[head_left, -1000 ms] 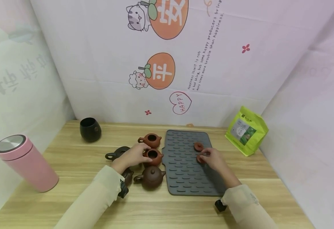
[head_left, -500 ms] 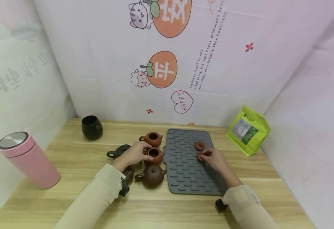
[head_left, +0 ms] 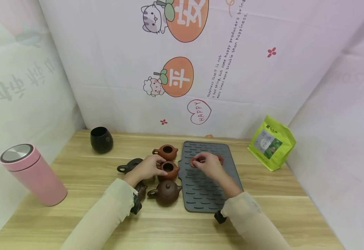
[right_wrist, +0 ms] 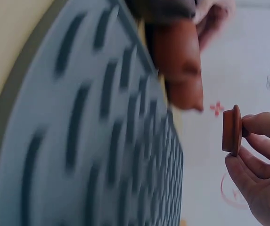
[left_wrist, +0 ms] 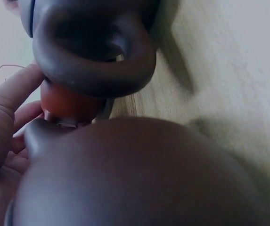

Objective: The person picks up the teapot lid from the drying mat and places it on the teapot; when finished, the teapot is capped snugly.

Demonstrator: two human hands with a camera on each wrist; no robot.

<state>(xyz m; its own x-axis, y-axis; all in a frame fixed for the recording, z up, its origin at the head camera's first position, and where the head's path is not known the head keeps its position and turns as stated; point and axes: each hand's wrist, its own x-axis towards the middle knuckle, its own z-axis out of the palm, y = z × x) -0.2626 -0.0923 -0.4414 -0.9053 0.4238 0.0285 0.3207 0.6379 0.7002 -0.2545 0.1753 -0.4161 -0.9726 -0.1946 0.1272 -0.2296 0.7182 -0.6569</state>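
Observation:
My right hand [head_left: 209, 165] pinches a reddish-brown teapot lid [right_wrist: 232, 131] over the left part of the grey ridged mat [head_left: 200, 194]. A second lid [head_left: 221, 159] lies on the mat, partly behind that hand. With thumb and fingers my left hand [head_left: 147, 169] holds the middle reddish teapot [head_left: 170, 175], whose top is uncovered. Behind it stands another lidless reddish teapot [head_left: 166, 152]; in front sits a dark brown teapot [head_left: 166, 192] with its lid on. Two more dark teapots, a black one [head_left: 125, 167] and a brown one [head_left: 141, 190], are partly hidden by my left arm.
A black cup [head_left: 102, 140] stands at the back left of the wooden table [head_left: 169, 231]. The pink flask [head_left: 41, 180] is at the left, and a green tea bag [head_left: 270, 143] at the back right. Printed cloth walls enclose the table.
My right hand has picked up the nearer lid from the mat and carried it left toward the teapots. The left hand has stayed on the middle teapot.

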